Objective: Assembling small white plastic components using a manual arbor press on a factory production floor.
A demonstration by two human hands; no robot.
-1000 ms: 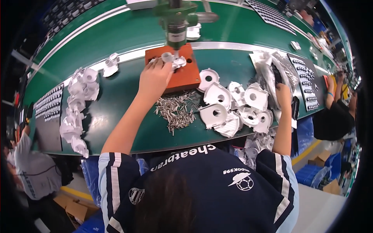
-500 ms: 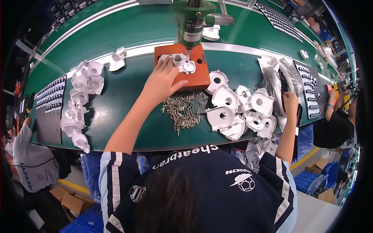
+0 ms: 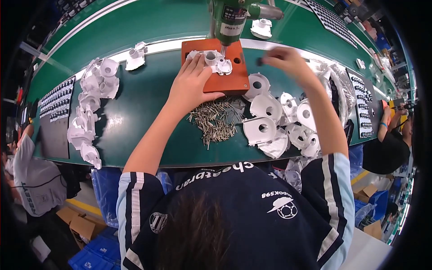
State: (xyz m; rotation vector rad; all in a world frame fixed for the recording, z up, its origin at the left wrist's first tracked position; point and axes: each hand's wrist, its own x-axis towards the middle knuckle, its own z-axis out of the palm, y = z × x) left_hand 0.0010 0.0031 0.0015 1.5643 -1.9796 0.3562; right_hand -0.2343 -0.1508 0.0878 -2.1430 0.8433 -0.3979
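Note:
My left hand (image 3: 191,81) lies on an orange block (image 3: 225,83), fingers stretched out over the left end of a white plastic housing (image 3: 210,58), thumb spread along the block's front. The metal tip of a green press (image 3: 229,22) stands just above the housing. My right hand (image 3: 288,63) is raised to the right of the block, its fingers closed on a small dark piece (image 3: 259,61) too blurred to name. Below the block lies a heap of metal pins or screws (image 3: 213,121). White plastic covers (image 3: 261,130) with round holes are piled to its right.
More white housings (image 3: 90,101) form a row at left, beside a board of small dark parts (image 3: 56,101). Clear plastic bags (image 3: 342,90) and another parts board (image 3: 360,103) are at right. Co-workers sit on both sides.
My right hand has come up and left from the plastic bags, carrying the small dark piece. My left hand stays on the housing. The view has shifted slightly.

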